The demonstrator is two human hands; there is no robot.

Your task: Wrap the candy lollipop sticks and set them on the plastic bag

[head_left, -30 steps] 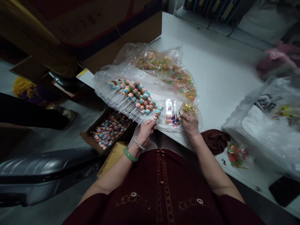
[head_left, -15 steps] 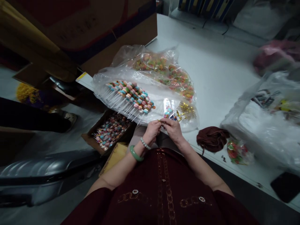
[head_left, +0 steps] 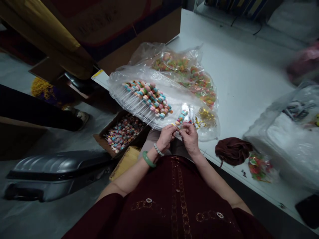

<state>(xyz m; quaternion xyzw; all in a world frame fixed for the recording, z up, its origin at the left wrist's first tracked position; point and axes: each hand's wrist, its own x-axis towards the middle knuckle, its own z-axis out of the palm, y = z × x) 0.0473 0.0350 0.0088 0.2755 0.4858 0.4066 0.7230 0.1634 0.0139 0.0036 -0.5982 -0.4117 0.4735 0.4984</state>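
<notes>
Just above the near edge of the desk, the fingers (head_left: 183, 130) of the right hand (head_left: 190, 138) are pressed together, pinching a short skewer of pastel candy beads on a thin white stick (head_left: 181, 117). The left hand (head_left: 166, 136) is curled close beside it, its fingers (head_left: 171, 130) drawn in towards the lower end of the stick; whether they grip it, I cannot tell. The skewer stands tilted over a clear plastic sheet (head_left: 124, 94), which holds rows of finished skewers of striped pastel candy (head_left: 148, 99) laid side by side. Just to the right lies a tangle of shiny gold foil ties (head_left: 206, 117), and small coloured pieces, too small to name, sit between it and the fingers. Behind the sheet, a crumpled clear bag of mixed fruit-coloured gummy candies (head_left: 185, 71) rests on the white desk (head_left: 246, 73).

Farther right lie a bunched dark maroon cloth (head_left: 233, 151), a small clear packet of red and green sweets (head_left: 260, 167) and a large clear bag of white material (head_left: 281, 139). Below the left wrist, with its green jade bangle (head_left: 149, 159) and pale bead bracelet (head_left: 158, 149), an open brown cardboard box (head_left: 123, 132) holds a heap of candy skewers. A grey hard-shell suitcase (head_left: 57, 172) lies on the floor beyond it.
</notes>
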